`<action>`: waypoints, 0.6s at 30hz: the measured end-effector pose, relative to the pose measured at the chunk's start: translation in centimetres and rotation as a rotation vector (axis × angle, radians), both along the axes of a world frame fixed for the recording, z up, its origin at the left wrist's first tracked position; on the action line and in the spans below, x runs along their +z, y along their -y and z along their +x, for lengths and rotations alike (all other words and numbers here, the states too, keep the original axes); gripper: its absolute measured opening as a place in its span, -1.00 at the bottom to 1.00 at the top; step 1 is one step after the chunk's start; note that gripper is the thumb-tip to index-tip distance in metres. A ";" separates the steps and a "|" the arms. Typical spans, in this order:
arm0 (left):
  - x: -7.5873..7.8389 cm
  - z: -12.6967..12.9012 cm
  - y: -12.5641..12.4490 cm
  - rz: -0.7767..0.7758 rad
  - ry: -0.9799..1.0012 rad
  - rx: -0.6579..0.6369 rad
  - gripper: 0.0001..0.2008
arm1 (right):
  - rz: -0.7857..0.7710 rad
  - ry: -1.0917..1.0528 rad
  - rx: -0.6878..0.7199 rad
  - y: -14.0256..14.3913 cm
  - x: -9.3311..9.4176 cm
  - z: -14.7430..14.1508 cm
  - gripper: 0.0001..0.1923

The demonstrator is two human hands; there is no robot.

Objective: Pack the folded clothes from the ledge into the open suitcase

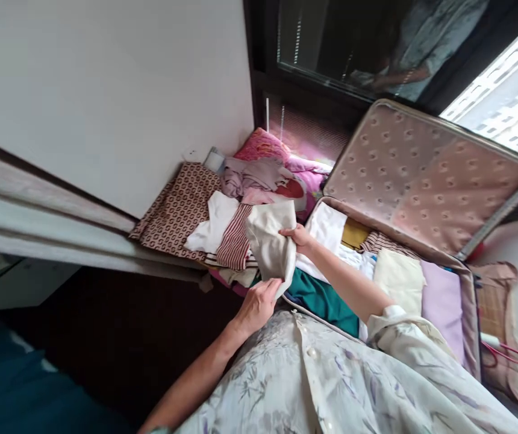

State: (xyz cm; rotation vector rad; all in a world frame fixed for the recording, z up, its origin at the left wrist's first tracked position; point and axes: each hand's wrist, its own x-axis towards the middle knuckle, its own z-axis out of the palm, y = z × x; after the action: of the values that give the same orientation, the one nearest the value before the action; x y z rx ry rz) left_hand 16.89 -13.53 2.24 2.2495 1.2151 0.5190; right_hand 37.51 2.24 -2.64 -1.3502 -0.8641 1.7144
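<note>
Both hands grip a beige cloth (270, 241), the left hand (259, 304) at its near edge, the right hand (299, 237) at its far side; it hangs spread between them, beside the open suitcase (426, 181) of folded clothes.

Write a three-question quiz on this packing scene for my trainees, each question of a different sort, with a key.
1. True or false: the suitcase lid is shut.
2. Which piece do both hands have a grip on? A) the beige cloth B) the green garment C) the striped garment
3. Fill in: the left hand holds the cloth at its lower edge; the right hand holds its ____ edge.

Key: 1 false, the lid stands open. 2 A. 3 upper.
</note>
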 end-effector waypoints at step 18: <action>-7.2 28.9 6.2 -0.008 -0.518 -0.563 -0.72 | -0.069 0.522 -0.529 14.1 -4.9 26.7 -0.53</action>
State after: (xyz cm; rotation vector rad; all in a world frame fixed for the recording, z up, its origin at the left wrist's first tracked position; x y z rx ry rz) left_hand 45.76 -19.71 -4.97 2.6538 0.7191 -0.2991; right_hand 64.26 -11.87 -7.51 -1.9127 -0.6364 1.0059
